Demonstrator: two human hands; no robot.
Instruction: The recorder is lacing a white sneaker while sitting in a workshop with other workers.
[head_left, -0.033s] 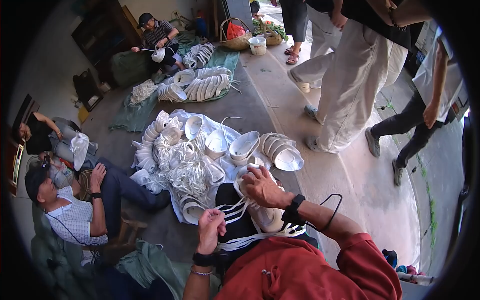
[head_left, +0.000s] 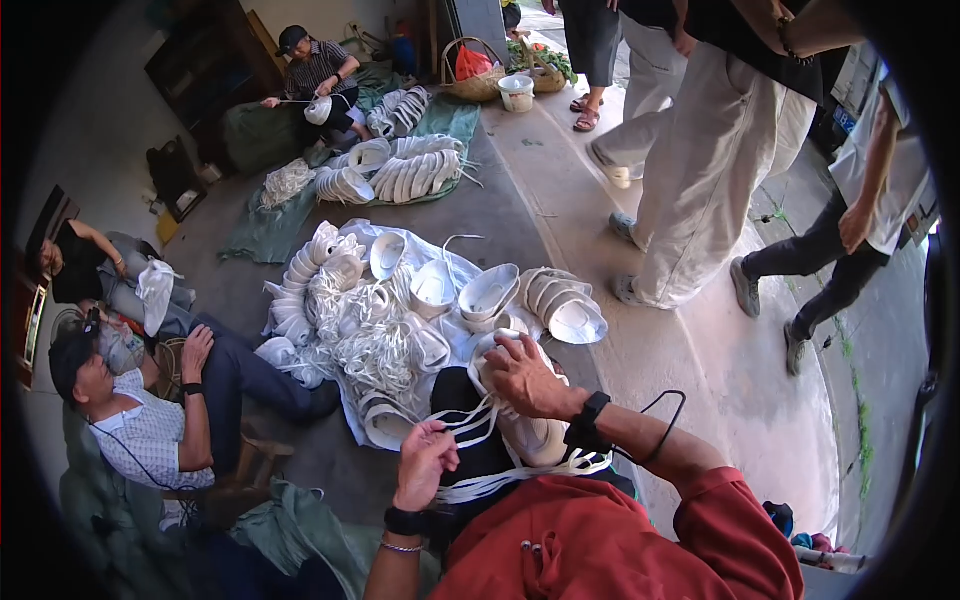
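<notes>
A white shoe upper (head_left: 535,438) rests on my lap, its far part covered by my right hand (head_left: 530,380). The fingers of that hand curl over it and grip it from above. To its left, my left hand (head_left: 425,468) is pinched on white shoelaces (head_left: 466,428), which stretch from the fingertips towards the shoe upper. More loose white laces (head_left: 500,484) lie across my lap. Just beyond my hands, a heap of white shoe uppers and tangled laces (head_left: 370,335) covers a pale plastic sheet (head_left: 455,262). Stacked uppers (head_left: 565,308) sit at its right.
A seated person (head_left: 150,430) is close on my left, another (head_left: 85,265) behind. At the far left a person (head_left: 320,75) handles a white upper beside more stacked uppers (head_left: 415,172). Baskets (head_left: 472,85) and a white bucket (head_left: 516,94) stand beyond. Several people (head_left: 725,170) stand at right.
My left hand has shifted very slightly down and right, still on the laces. My right hand stays on the shoe upper. A standing person's foot at the right has moved a little.
</notes>
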